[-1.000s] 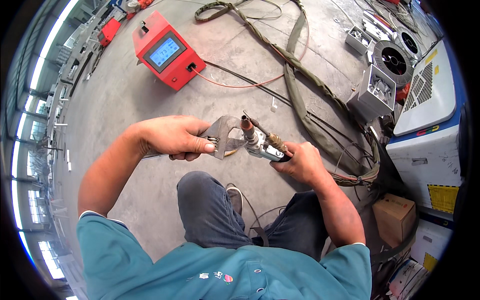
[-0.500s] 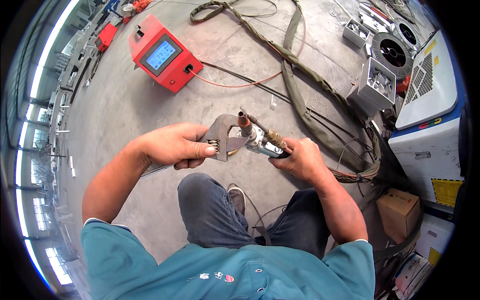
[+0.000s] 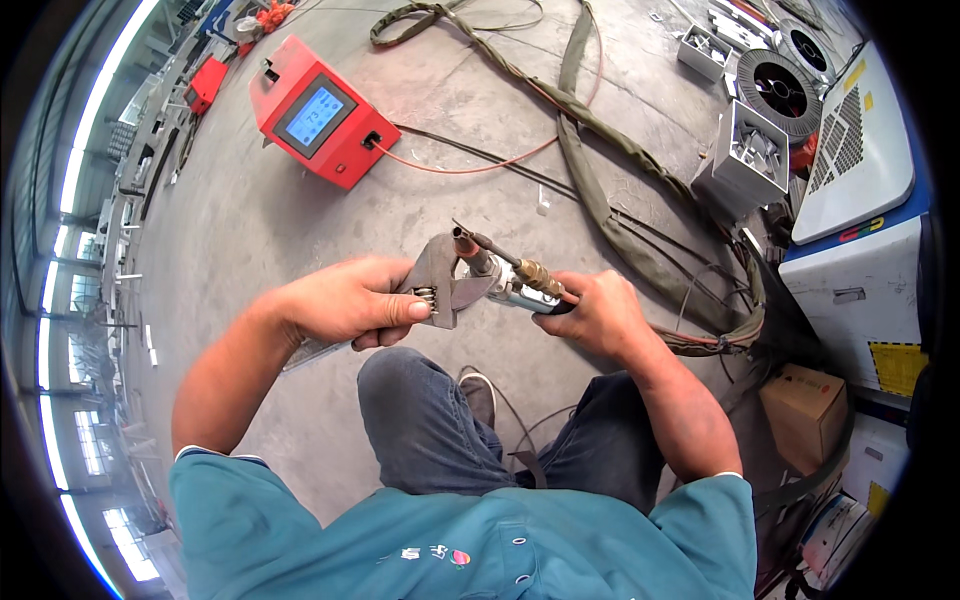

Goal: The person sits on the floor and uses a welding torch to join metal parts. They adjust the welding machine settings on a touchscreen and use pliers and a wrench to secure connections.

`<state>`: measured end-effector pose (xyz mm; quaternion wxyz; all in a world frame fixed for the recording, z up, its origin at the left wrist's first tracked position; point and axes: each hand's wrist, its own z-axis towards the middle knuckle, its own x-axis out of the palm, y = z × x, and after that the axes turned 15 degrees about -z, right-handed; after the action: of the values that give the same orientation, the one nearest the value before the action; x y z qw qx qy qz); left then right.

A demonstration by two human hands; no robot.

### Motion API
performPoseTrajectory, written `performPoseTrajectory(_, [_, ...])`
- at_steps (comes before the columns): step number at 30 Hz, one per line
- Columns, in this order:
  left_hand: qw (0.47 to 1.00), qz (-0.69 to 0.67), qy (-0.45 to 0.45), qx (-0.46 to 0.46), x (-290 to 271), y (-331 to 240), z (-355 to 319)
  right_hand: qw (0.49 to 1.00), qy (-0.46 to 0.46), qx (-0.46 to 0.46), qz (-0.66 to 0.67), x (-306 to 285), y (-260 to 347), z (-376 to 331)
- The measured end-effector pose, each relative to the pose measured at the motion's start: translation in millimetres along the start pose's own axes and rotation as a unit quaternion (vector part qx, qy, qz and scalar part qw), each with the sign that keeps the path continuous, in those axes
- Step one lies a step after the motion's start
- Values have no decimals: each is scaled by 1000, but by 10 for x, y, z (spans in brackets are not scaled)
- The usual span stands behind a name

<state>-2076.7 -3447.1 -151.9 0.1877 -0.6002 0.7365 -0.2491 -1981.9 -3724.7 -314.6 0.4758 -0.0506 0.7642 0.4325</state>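
My left hand (image 3: 360,303) is closed round an adjustable wrench (image 3: 436,268), the thumb at its adjusting screw. Most of the wrench's handle is hidden behind the hand. In my right hand (image 3: 607,314) is a welding torch (image 3: 516,294), its front end pointing up and to the left. A copper-coloured nozzle (image 3: 468,248) sits at the torch's tip, and a thin wire-feed tube with a brass fitting (image 3: 538,276) runs alongside. The wrench's open jaws straddle the torch's front part, behind the tip. Whether both jaws touch it I cannot tell.
A red machine with a lit screen (image 3: 317,115) stands on the concrete floor ahead. Sheathed hoses (image 3: 590,180) snake across to the right. Grey bins of metal parts (image 3: 748,160), wire spools (image 3: 778,92), a white-and-blue cabinet (image 3: 860,160) and a cardboard box (image 3: 803,418) line the right side.
The torch's tip has tilted left, deeper between the wrench's jaws. The wrench has turned slightly. Both hands keep their holds, and the whole view has shifted a little.
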Motion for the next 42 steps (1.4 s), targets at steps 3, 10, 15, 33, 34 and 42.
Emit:
performPoseTrajectory(3, [999, -40, 4, 3, 58, 90, 4, 1000, -7, 2, 1, 3, 1, 4])
performPoseTrajectory(10, [997, -70, -8, 18, 256, 183, -10, 1000, -16, -2, 16, 19, -30, -11])
performPoseTrajectory(15, [989, -143, -24, 23, 431, 251, -50, 1000, -15, 1, 13, 26, -34, -24])
performPoseTrajectory(33, [933, -248, -203, 165, 501, 590, -27, 998, 15, 58, 18, -79, -62, -6])
performPoseTrajectory(34, [935, -221, -213, 175, 240, 747, 58, 998, 23, 58, 16, -100, -49, -16])
performPoseTrajectory(42, [914, 209, -332, -104, -884, 3102, 1677, 997, 42, 30, 51, -86, -105, -100])
